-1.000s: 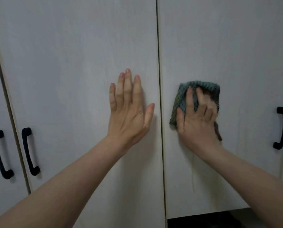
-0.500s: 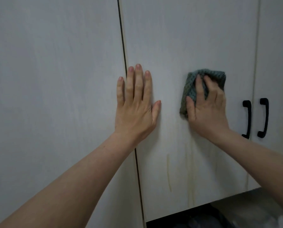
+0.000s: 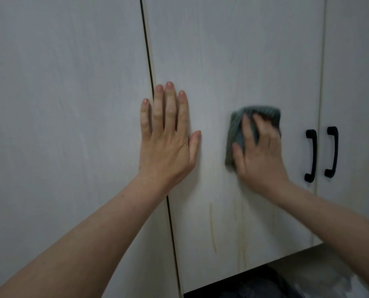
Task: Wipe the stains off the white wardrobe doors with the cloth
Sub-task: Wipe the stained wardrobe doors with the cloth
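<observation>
White wardrobe doors fill the view. My right hand (image 3: 259, 153) presses a folded grey-green cloth (image 3: 236, 130) flat against the middle door (image 3: 233, 61); the hand and cloth are motion-blurred. My left hand (image 3: 168, 143) lies flat with fingers spread, palm on the same door right beside the dark gap (image 3: 149, 61) to the left door (image 3: 61, 104). Yellowish vertical streaks (image 3: 212, 226) run down the middle door below both hands, with fainter streaks (image 3: 241, 233) beside them.
Two black handles (image 3: 310, 155) (image 3: 332, 152) flank the seam between the middle door and the right door (image 3: 355, 82). Under the doors' lower edge is a dark opening (image 3: 243, 284) and a pale surface (image 3: 321, 274).
The view has shifted right along the wardrobe. My right hand with the cloth has slid downward on the middle door. My left hand now rests on the middle door, across the gap.
</observation>
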